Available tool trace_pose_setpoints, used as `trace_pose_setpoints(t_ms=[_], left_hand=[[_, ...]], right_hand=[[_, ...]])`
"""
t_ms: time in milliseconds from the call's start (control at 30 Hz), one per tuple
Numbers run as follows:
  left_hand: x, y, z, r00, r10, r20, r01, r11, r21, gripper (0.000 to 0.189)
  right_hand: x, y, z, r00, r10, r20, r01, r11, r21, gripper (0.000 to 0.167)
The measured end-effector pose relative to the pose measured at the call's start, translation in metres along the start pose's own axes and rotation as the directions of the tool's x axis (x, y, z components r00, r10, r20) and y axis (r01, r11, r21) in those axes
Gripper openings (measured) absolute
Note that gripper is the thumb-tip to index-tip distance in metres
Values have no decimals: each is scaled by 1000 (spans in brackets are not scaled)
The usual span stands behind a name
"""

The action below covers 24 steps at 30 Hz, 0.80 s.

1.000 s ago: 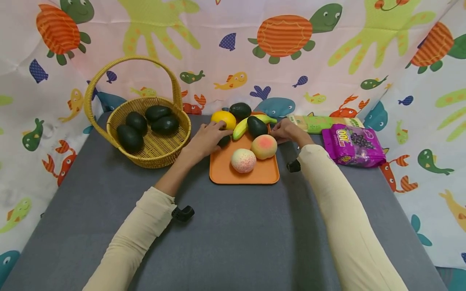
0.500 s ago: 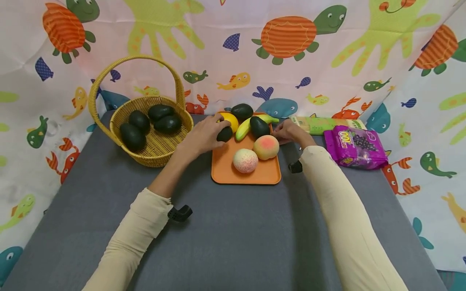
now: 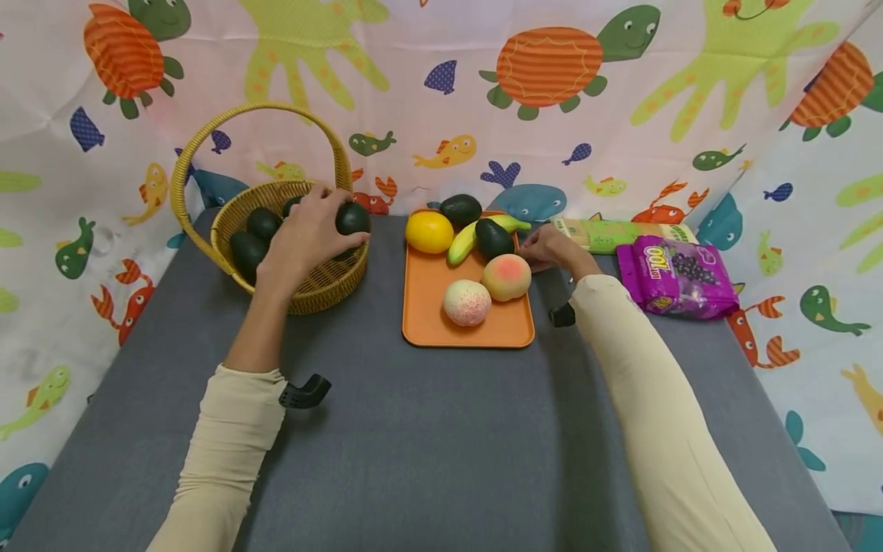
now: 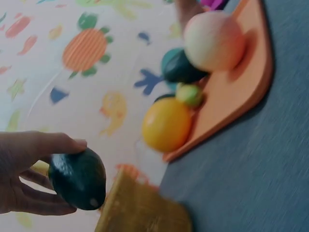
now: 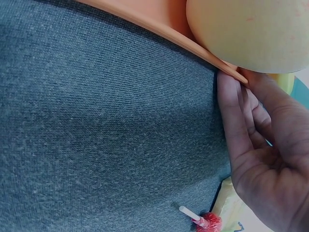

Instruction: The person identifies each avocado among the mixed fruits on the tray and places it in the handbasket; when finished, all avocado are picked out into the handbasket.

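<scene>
I have the avocado (image 3: 352,218) in the left hand (image 3: 303,238), at the rim of the wicker basket (image 3: 333,295).
The only lettering I can make out from here is on the purple packet (image 3: 679,277): bold, upside down to me, apparently "LOT 100", beside a picture of grapes; print on the pale green packet (image 3: 607,236) behind is too small to read. On the left hand, thumb and fingers are curled round the avocado, which the head view sets against the basket's right rim; I can't tell whether they touch. On the right hand (image 3: 552,249), thumb and fingers pinch the edge of the orange tray (image 3: 497,330), close to the blushed peach (image 3: 507,277). More avocados (image 3: 263,224) lie inside the basket.
</scene>
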<state>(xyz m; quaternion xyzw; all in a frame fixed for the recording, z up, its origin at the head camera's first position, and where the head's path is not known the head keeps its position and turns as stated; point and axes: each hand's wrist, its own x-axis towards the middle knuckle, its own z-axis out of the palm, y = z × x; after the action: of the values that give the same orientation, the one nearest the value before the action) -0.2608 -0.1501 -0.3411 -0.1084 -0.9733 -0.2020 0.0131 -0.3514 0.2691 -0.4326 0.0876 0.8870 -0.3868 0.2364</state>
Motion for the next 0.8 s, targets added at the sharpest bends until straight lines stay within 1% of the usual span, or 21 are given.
trace_pose_setpoints(t_ms=[100,200,300,400,500,567,700,800], left_hand=[[-2,-19,-9,997,-70,11,70,998,-1,71],[-4,-40,-12,991,-132,30,131,991,17,74],[-8,-58,-8,983,-176,52,174,984,28,72],[-11,-73,1,981,-186,62,183,981,57,66],[-11,-81,8,981,-182,67,175,980,91,61],[-10,-83,9,980,-182,82,172,979,111,62],[-8,-82,8,976,-179,121,165,980,114,68],[-8,-80,8,975,-181,131,166,979,115,70]], right_hand=[[1,1,-1,1000,7,5,-7,1000,-4,24],[1,0,-2,1000,17,9,-17,1000,-7,25],[-1,-1,-2,1000,15,14,-15,1000,-11,27],[-5,-2,-4,1000,-3,27,4,1000,-26,30],[-7,-3,-6,999,-18,40,20,999,-41,32],[-5,-2,-6,999,-15,43,17,999,-43,32],[-3,-1,-4,999,-15,37,17,999,-44,30],[-2,-1,-4,999,-20,44,22,999,-43,31]])
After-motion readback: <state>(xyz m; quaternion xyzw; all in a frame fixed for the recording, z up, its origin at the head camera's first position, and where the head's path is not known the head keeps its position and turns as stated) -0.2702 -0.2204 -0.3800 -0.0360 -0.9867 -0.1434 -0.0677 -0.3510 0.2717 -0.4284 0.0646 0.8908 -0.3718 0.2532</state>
